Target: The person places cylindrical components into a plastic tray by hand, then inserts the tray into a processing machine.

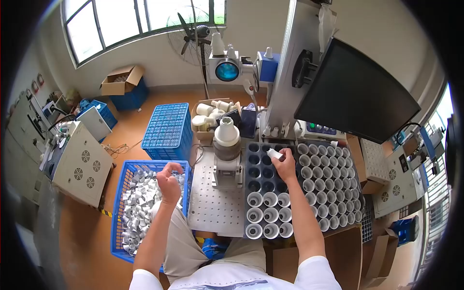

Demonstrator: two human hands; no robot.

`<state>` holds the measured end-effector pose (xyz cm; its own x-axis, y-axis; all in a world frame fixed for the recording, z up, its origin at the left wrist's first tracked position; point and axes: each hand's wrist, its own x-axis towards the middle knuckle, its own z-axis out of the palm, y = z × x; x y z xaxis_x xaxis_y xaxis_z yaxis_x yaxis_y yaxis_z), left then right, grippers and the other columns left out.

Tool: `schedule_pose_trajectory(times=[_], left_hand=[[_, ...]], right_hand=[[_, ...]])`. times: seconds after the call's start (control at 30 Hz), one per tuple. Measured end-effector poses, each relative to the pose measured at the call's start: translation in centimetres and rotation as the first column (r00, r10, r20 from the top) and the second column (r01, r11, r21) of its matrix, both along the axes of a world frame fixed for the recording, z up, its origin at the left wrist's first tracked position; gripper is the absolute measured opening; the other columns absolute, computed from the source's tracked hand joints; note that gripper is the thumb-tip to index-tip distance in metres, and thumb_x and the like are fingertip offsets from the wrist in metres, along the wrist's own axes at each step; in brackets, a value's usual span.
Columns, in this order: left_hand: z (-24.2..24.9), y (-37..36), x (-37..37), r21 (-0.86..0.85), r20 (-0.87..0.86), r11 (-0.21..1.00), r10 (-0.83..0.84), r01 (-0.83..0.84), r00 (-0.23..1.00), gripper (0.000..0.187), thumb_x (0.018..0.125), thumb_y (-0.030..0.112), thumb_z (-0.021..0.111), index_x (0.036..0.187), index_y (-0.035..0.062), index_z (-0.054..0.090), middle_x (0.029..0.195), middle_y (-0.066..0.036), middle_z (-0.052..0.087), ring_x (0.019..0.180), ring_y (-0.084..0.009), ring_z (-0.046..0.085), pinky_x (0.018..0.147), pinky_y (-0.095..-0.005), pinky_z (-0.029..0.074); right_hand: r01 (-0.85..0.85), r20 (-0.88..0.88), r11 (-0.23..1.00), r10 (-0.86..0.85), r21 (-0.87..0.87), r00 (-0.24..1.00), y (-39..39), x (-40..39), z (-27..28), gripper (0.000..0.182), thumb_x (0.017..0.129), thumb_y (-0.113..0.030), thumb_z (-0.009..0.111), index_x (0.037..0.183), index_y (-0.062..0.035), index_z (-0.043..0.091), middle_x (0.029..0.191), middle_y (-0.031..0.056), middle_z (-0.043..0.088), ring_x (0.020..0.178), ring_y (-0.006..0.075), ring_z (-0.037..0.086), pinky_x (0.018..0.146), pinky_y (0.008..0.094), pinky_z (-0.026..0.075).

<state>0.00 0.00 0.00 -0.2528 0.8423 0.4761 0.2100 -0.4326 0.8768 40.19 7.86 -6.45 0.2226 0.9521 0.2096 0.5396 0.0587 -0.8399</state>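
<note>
Head view. Right hand (285, 166): fingers and thumb clamped on a small white tapered plastic part (275, 154), which is tilted and raised above the black plastic socket tray (260, 166), near its upper rows. Left hand (169, 184): fingers curled inward, raised over the right side of the blue slatted plastic basket (116, 212); cannot tell whether anything is gripped in it.

Basket contents: a loose heap of small white plastic parts (137, 208), lying at mixed angles. Socket tray: dark round sockets show in the upper rows; white round-mouthed cups (254, 199) stand upright in the three rows nearest the body. Just right of these, partly behind the right forearm, further upright white cups (326, 185) stand in close rows.

Between basket and tray: a flat silver perforated metal plate (208, 212). At its far part stands a round grey metal holder (227, 152), with a white stepped conical piece (226, 131) upright on top. Above and beyond the holder, a blue-tinted round glass lens (227, 71) faces the body. Behind the basket: a tall blue plastic crate (166, 140). Upper right: a large black flat monitor (357, 89), screen dark.
</note>
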Motion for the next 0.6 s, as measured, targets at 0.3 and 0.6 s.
schedule_pose_trajectory(times=[0.3, 0.6], left_hand=[[9.9, 7.9, 7.2, 0.093, -0.051, 0.987, -0.123, 0.128, 0.991, 0.035, 0.066, -0.004, 0.039, 0.091, -0.0053, 0.063, 0.092, -0.017, 0.064, 0.096, -0.0262, 0.060, 0.095, -0.0325, 0.042], [13.7, 10.2, 10.0, 0.100, 0.060, 0.921, -0.383, 0.377, 0.922, 0.027, 0.062, 0.005, 0.036, 0.046, -0.0026, 0.056, 0.050, -0.007, 0.057, 0.051, -0.0152, 0.051, 0.056, -0.0277, 0.044]], right_hand=[[-0.093, -0.333, 0.988, 0.047, -0.124, 0.942, 2.5, 1.0, 3.8, 0.038, 0.076, -0.018, 0.073, 0.100, 0.0006, 0.050, 0.090, 0.0090, 0.057, 0.083, 0.0210, 0.061, 0.069, 0.0331, 0.055], [-0.347, -0.417, 0.848, 0.506, 0.401, 0.755, -0.9, -12.8, 18.9, 0.022, 0.088, -0.010, 0.071, 0.090, -0.0059, 0.049, 0.091, 0.0032, 0.061, 0.084, 0.0047, 0.056, 0.072, 0.0218, 0.047]])
